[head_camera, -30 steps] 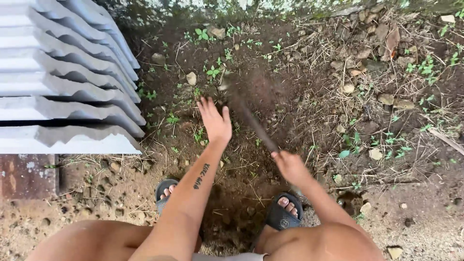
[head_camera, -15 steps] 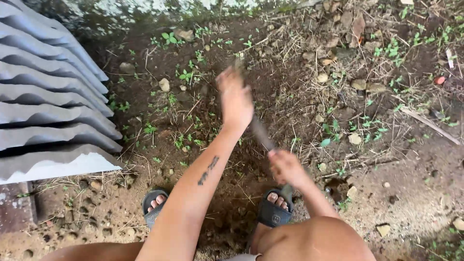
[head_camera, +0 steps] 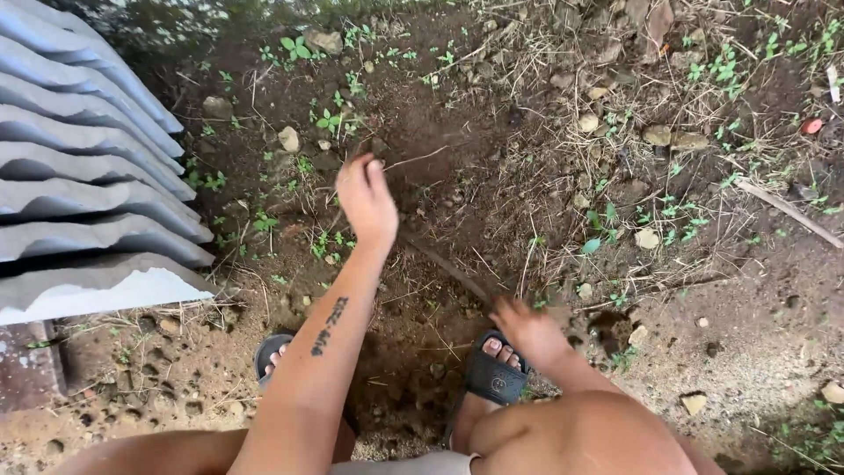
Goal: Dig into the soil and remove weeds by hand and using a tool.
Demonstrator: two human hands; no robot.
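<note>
My right hand [head_camera: 527, 330] is closed around the end of a thin dark tool handle [head_camera: 448, 268] that slants up and left, low over the dark soil [head_camera: 440, 149]. The tool's far end is blurred and I cannot make it out. My left hand [head_camera: 365, 198] hovers over the soil to the left of the handle, fingers stretched out, holding nothing. A small tattoo shows on my left forearm. My feet in dark sandals [head_camera: 492, 378] stand just below the dug patch.
A stack of grey corrugated sheets [head_camera: 88, 202] fills the left side. Small stones [head_camera: 288, 138], green weeds [head_camera: 325, 119] and dry grass [head_camera: 571, 62] are scattered over the ground. Rusty metal [head_camera: 22, 369] lies at lower left. Paler gravelly ground [head_camera: 756, 352] spreads right.
The tool has swung down from a raised slant to lie low over the soil. My left hand moved right and up, then back down and left.
</note>
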